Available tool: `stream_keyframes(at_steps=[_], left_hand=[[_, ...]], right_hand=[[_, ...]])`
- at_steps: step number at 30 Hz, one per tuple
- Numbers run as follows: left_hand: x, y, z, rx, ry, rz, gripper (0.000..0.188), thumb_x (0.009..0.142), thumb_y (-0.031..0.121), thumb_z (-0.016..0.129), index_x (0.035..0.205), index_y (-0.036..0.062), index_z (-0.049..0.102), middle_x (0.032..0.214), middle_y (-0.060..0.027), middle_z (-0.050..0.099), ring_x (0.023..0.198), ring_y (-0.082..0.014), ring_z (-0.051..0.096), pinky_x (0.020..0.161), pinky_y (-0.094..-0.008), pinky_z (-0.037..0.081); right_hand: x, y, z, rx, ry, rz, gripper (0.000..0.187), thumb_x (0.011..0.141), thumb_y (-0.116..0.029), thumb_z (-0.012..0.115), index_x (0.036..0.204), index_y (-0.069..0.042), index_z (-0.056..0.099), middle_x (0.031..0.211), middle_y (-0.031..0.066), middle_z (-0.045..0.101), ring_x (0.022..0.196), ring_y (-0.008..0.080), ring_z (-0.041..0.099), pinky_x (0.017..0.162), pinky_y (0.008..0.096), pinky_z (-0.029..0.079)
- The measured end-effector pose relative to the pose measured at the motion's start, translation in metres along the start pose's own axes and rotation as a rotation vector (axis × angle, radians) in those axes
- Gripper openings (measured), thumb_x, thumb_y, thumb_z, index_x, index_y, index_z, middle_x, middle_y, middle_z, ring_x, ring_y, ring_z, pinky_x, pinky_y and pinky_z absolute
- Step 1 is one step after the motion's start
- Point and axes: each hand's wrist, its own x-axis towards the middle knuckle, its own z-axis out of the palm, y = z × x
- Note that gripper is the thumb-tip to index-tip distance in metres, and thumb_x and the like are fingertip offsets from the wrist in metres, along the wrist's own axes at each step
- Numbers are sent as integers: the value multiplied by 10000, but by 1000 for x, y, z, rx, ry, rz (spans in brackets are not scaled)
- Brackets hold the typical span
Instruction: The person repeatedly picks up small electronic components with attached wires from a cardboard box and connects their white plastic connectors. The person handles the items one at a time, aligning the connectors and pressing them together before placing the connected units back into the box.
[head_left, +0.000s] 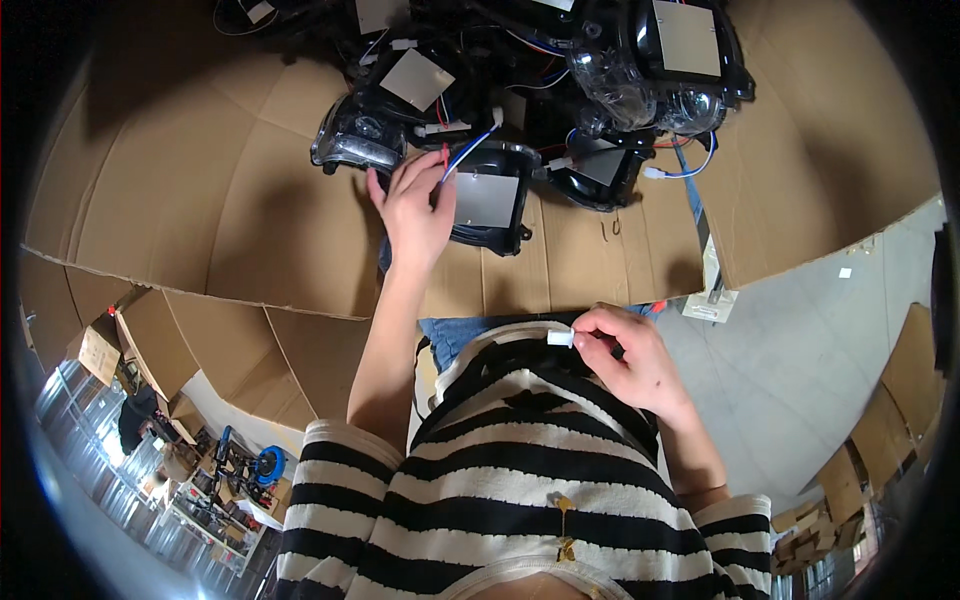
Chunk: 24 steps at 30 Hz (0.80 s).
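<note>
My left hand [415,220] reaches over the left edge of a black lamp housing [525,190] with a silver plate on its back. Thumb and fingers close around thin blue, white and red wires [460,155], whose white plug [498,115] sticks up above the hand. Beside my fingertips lies a smaller lamp with a clear lens [358,138]. Close to my waist, my right hand [635,365] pinches a small white plastic connector piece [560,338] between thumb and forefinger.
More black lamp housings [605,75] with wires are piled at the back on brown cardboard [490,285]. Cardboard flaps [190,190] rise at left and right. A pale box [712,285] stands at the right on the grey floor [800,350]. Lower left are shelves and a blue-wheeled vehicle [268,465].
</note>
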Motion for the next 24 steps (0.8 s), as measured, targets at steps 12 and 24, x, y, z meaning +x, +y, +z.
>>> stream_keyframes(at_steps=[12,24], left_hand=[[33,64,-78,-766,-8,-293,239,897,193,370,977,-14,460,681,-17,485,626,-69,438,652,-218,379],[7,77,-98,-639,-406,-174,260,837,60,413,1077,-25,469,778,-104,529,647,-160,510,601,-241,421]], right_hand=[[-2,-6,-1,-80,-78,-15,57,725,-49,556,771,-22,535,625,85,507,482,181,476,451,272,370],[-18,-39,-11,-107,-159,-90,92,700,-19,577,771,-30,519,645,74,516,533,205,512,474,283,394]])
